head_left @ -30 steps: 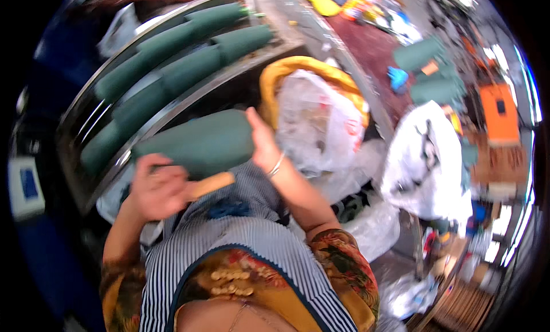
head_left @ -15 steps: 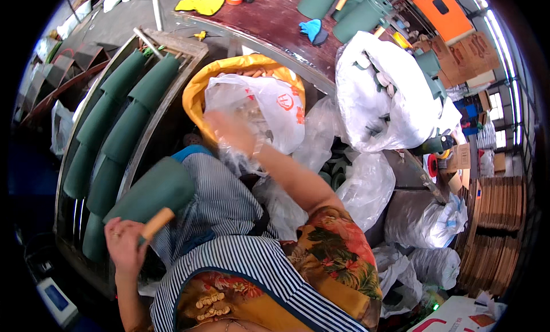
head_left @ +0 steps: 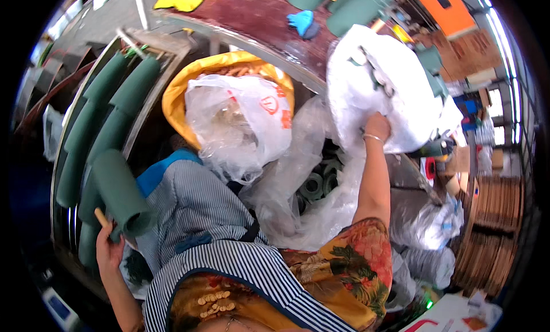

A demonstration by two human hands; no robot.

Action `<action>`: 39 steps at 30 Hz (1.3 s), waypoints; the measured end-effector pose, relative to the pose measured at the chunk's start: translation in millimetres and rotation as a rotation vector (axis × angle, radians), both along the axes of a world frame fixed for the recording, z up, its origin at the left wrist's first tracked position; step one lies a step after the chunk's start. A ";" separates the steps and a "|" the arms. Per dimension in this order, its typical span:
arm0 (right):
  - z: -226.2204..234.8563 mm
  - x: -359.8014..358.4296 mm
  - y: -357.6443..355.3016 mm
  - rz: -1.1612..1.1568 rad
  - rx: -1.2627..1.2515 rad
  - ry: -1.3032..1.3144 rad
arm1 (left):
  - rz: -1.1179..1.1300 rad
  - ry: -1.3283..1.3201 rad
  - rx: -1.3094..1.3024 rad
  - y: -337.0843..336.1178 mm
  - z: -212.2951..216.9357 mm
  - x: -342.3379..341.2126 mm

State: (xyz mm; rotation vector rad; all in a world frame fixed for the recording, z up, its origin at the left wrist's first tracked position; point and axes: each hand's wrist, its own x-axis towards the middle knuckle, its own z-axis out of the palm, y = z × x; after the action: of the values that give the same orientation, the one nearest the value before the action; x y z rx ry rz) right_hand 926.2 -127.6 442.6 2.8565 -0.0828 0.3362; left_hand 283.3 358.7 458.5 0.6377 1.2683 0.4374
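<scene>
My left hand (head_left: 109, 247) is closed around the wooden handle (head_left: 101, 217) of a dark green hollow tube (head_left: 120, 186). The tube is tilted over my lap, its round open end facing down toward me. At the front of a large white sack (head_left: 395, 111) is my right hand (head_left: 377, 127), its fingertips hidden at the sack's opening. Small green and grey parts (head_left: 381, 79) show in that opening. Beside my left hand, more green tubes (head_left: 106, 137) lie nested in rows in a wooden-framed crate (head_left: 150, 94).
A yellow-rimmed bag (head_left: 177, 97) of wooden handles stands ahead, a clear plastic bag (head_left: 235, 131) draped over it. Between it and the sack, clear plastic surrounds green rings (head_left: 312, 186). Beyond is a dark red table (head_left: 258, 22). Cardboard stacks (head_left: 498, 211) stand at the right.
My right hand has moved right, from the clear bag over the yellow one to the white sack. My left hand has lowered slightly and turned the green tube so its open end faces me.
</scene>
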 end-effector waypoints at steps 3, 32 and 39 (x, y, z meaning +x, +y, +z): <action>0.4 -19.2 19.2 0.175 -0.067 -0.143 | 0.111 -0.334 -0.180 -8.1 -6.6 3.0; 142.0 -364.1 321.5 2.104 0.068 -0.208 | 0.182 -0.872 -0.348 -82.2 54.4 62.3; 122.5 -362.7 333.7 2.009 0.143 -0.022 | 0.194 -0.838 -0.313 -79.8 52.0 64.5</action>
State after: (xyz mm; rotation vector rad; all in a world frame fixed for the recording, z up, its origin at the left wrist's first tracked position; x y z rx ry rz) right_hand 563.5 206.1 565.1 1.8523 2.6830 0.6002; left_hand 347.8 278.8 510.5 0.0298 0.5702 0.5708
